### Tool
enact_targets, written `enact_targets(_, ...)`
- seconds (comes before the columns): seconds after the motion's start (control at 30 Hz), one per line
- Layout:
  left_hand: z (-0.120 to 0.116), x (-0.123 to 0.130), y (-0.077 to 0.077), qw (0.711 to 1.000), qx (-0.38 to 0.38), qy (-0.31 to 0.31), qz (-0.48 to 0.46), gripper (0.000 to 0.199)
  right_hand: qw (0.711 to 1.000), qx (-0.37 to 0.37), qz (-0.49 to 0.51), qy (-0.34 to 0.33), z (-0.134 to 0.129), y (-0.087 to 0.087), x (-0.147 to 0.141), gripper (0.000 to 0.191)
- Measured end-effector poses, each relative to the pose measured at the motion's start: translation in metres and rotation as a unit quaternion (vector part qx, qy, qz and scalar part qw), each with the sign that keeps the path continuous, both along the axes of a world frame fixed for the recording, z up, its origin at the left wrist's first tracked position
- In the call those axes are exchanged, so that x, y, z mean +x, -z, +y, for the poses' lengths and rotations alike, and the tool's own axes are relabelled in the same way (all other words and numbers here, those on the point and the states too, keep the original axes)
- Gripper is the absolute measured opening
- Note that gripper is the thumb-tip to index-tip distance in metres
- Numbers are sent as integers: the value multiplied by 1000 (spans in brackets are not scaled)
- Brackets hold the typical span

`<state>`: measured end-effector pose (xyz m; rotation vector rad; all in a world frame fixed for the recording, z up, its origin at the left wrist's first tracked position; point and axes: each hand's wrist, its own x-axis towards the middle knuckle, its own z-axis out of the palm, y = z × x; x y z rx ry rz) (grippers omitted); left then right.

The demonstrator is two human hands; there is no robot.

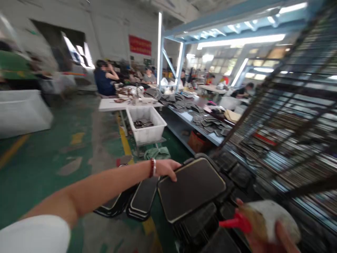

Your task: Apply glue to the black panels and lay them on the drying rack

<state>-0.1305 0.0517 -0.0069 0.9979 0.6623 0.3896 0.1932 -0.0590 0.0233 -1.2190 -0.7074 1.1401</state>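
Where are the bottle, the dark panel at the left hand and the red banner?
Bottle [274, 215], head view: its pale body.
Dark panel [192, 189], head view: its flat face.
Red banner [140, 45], head view: its middle.

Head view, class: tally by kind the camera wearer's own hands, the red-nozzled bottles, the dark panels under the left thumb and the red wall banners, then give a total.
Hands: 2 (left hand, right hand)
Red-nozzled bottle: 1
Dark panel under the left thumb: 1
Red wall banner: 1
Total: 5
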Motion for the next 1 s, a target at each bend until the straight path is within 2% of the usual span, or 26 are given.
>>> enact_targets(0.1,1,-12,-10,998,-20,47,-24,52,996,-15,16,87,-8,-14,26,49)
enact_targets(0.17,-1,-11,-14,997,-18,76,-26,53,990,16,49,129,-3,-25,30,48)
enact_targets(0.27,-6,-4,-19,994,-19,103,-11,53,988,67,66,123,5,-39,29,47)
enact_targets(0.37,-6,0,-21,993,-25,119,0,54,990,87,40,106,5,-44,28,42)
enact_targets(0.53,-2,3,-15,992,-29,120,-2,57,988,101,16,113,-3,-38,33,40)
enact_targets(0.73,-5,9,-8,992,-54,110,-24,57,981,96,59,157,-8,-23,34,38)
enact_targets(1.0,-8,22,-6,993,-85,73,-31,53,971,111,73,201,-11,-7,29,36)
